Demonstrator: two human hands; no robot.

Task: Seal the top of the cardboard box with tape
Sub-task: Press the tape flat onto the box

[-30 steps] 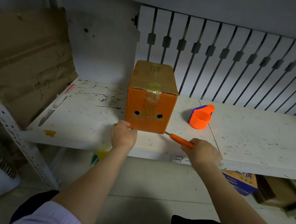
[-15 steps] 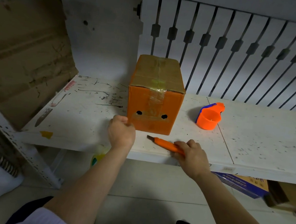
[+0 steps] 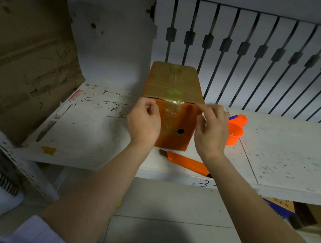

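The cardboard box stands on the white shelf, brown on top with an orange front face. A strip of clear tape runs along the top seam and down the front. My left hand has curled fingers on the box's upper left front corner. My right hand grips the upper right front corner, thumb on the front face. The orange utility knife lies loose on the shelf just in front of the box, under my right wrist. The orange tape dispenser sits right of the box, partly hidden by my right hand.
A worn cardboard sheet leans against the wall at the left. A white slatted panel stands behind the shelf. Boxes lie on the floor under the shelf's right side. The shelf's front edge is close to the knife.
My right hand has let go of the knife, which now lies on the shelf. Both hands have risen from the box's base to its upper front corners.
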